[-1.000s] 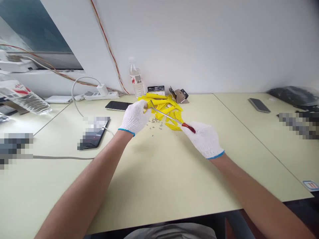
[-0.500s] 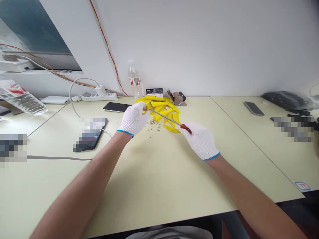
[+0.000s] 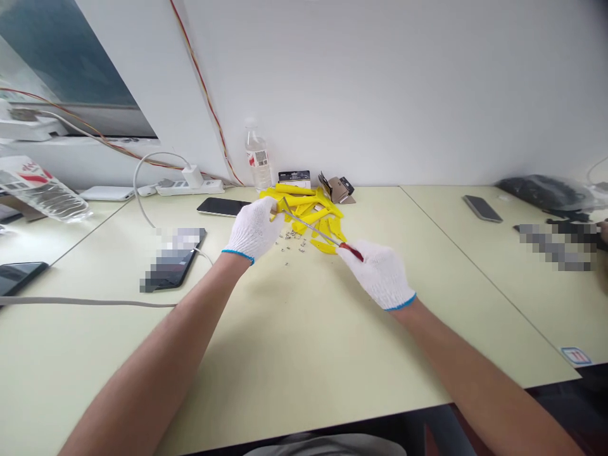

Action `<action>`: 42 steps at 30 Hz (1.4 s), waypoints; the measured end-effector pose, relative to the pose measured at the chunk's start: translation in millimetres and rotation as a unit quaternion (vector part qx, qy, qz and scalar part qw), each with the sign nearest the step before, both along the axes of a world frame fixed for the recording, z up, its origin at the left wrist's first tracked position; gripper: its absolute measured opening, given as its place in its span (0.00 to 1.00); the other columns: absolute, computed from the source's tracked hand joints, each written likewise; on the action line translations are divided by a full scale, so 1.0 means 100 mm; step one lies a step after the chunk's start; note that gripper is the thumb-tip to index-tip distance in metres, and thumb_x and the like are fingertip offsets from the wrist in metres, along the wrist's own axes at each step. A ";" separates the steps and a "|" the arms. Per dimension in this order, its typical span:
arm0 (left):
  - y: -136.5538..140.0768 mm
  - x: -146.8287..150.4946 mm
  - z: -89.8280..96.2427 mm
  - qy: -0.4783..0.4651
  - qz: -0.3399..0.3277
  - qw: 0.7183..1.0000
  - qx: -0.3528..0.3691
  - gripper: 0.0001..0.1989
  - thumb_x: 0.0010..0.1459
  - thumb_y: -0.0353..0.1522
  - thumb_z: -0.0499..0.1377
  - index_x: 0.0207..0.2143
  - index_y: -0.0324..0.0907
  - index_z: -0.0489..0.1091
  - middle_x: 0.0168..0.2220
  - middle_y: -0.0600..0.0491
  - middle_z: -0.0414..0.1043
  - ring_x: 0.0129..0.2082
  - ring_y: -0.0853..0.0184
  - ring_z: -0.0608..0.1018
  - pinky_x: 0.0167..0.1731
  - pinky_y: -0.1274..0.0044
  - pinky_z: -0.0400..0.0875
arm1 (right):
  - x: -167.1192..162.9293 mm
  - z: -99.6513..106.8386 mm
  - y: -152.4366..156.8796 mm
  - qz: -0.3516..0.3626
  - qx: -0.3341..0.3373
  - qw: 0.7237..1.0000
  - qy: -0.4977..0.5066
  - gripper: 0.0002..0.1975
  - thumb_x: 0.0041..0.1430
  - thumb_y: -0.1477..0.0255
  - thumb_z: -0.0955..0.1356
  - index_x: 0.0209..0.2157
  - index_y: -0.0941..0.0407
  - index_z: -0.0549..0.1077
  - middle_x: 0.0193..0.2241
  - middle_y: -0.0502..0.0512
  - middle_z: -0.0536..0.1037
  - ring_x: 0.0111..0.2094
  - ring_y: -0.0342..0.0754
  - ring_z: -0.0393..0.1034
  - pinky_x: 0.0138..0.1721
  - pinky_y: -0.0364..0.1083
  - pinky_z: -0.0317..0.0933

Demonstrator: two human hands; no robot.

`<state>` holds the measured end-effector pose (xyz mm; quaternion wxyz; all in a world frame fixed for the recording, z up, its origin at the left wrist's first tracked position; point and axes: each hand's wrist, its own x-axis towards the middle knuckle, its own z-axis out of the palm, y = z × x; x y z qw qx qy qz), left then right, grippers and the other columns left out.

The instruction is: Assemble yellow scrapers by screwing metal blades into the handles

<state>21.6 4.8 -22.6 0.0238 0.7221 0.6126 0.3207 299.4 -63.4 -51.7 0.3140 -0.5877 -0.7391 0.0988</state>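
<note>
My left hand (image 3: pixel 254 228), in a white knit glove with a blue cuff, is closed with its fingertips pinching a yellow plastic piece (image 3: pixel 282 205). In my right hand (image 3: pixel 379 273), gloved the same way, is a screwdriver (image 3: pixel 314 230) with a red handle and a long metal shaft. Its shaft points up and left, the tip meeting the yellow piece by my left fingertips. Just behind lies a heap of yellow plastic parts (image 3: pixel 320 212). Several small metal screws (image 3: pixel 292 235) are scattered on the table below the shaft. My left glove hides much of the held piece.
A water bottle (image 3: pixel 258 158) and opened card packaging (image 3: pixel 338 189) stand by the wall. Phones lie on the pale table (image 3: pixel 304 354), one (image 3: pixel 222 206) just left of my left hand. A power strip (image 3: pixel 190 185) with a white cable sits at back left.
My right hand and the screwdriver have shifted slightly left and down. The left hand stays nearly in place, still holding the yellow piece.
</note>
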 end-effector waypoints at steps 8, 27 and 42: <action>-0.05 0.02 0.04 -0.014 -0.008 1.000 -0.010 0.08 0.62 0.36 0.57 0.39 0.43 0.74 0.36 0.49 0.80 0.34 0.61 0.78 0.38 0.71 0.68 | 0.11 0.21 -0.01 0.130 -0.409 0.862 0.269 0.23 0.66 0.47 0.66 0.38 0.54 0.64 0.26 0.47 0.64 0.20 0.38 0.41 0.20 0.41 0.40; -0.02 0.03 0.08 -0.002 0.029 0.999 -0.022 0.10 0.62 0.36 0.58 0.41 0.43 0.77 0.38 0.47 0.81 0.35 0.59 0.80 0.39 0.71 0.70 | 0.07 0.01 0.02 0.029 -0.094 0.990 0.102 0.17 0.63 0.56 0.71 0.37 0.56 0.73 0.30 0.53 0.74 0.29 0.43 0.64 0.31 0.43 0.56; -0.03 -0.02 0.09 0.004 0.007 1.000 -0.013 0.08 0.62 0.35 0.59 0.40 0.42 0.75 0.40 0.48 0.82 0.37 0.59 0.81 0.38 0.72 0.70 | 0.04 0.04 0.01 0.037 -0.180 0.970 0.159 0.19 0.61 0.54 0.72 0.35 0.56 0.70 0.28 0.51 0.70 0.26 0.42 0.60 0.27 0.42 0.53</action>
